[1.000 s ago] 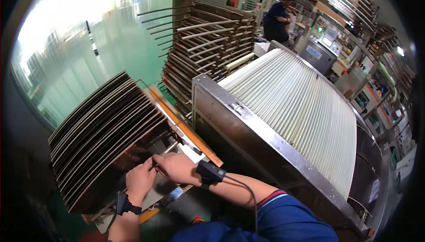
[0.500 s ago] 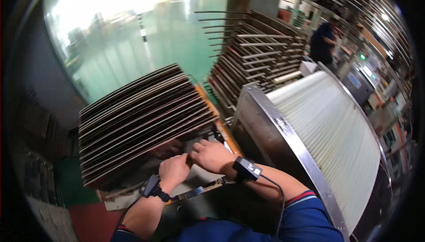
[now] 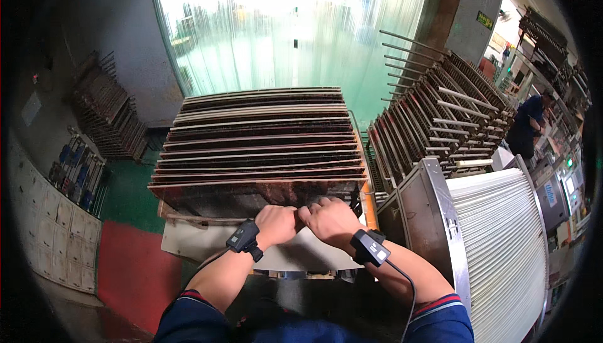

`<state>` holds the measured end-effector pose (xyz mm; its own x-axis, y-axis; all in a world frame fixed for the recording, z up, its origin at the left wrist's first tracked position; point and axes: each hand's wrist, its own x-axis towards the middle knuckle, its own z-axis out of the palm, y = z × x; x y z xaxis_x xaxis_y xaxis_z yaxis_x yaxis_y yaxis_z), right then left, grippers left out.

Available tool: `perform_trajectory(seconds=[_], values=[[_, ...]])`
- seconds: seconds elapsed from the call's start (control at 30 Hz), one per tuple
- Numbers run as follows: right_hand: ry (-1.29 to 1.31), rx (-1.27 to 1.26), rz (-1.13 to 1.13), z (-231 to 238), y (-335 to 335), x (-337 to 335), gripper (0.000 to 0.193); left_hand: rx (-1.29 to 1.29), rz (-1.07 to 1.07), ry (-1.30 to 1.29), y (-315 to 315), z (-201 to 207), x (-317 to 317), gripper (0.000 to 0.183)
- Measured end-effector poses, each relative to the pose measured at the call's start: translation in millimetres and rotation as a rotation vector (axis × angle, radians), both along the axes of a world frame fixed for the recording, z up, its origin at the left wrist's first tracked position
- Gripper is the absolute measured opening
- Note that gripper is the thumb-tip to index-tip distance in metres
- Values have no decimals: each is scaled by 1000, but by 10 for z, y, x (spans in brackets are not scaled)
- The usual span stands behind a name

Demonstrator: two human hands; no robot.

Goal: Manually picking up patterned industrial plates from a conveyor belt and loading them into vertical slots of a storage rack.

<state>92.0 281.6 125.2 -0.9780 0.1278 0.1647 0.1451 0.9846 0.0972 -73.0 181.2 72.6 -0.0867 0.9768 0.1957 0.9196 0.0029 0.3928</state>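
Observation:
My left hand (image 3: 277, 224) and my right hand (image 3: 331, 219) meet in front of a row of dark thin panels (image 3: 257, 195) that stand on edge with pale rims. Both hands are closed, fingers curled in and fingertips nearly touching. Whatever lies between the fingers, if anything, is hidden or too small to name. Below the hands is a pale flat board (image 3: 314, 252) under the front of the row. Each wrist carries a strapped black device with a cable.
On the right stands a metal-framed conveyor (image 3: 496, 236) of white rollers. Behind it is a folding rod rack (image 3: 446, 117). A strip curtain (image 3: 289, 42) hangs at the back. A co-worker (image 3: 529, 123) stands far right. Grey lockers (image 3: 59, 230) line the left.
My view has swung left and levelled, so the panels and conveyor sit further right in the picture. Both hands stay close together and closed at the front of the panel row.

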Motion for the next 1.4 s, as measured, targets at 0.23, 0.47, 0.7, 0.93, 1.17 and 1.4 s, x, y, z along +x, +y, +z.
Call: perform_trajectory(seconds=[0.23,0.47,0.7,0.93,1.17,1.4], values=[[37,-187,-312,-126,15,-401,11,-43,-77,68,200,-142,-391,26],[153,-421,-495,-119,-67,-293,12,-47,-170,75,210,66,-363,21],[545,-222,-856,244,-711,1525,46,33,-209,-167,316,42,-25,43],[544,347,-1799,367,-2057,4371,41,-14,-35,-194,380,71,94,35],[387,210,-1971,141,-2630,4851,41,-156,-108,7,351,224,366,44],[325,7,-1883,281,-2618,4859,44,-121,-70,-54,387,125,149,43]])
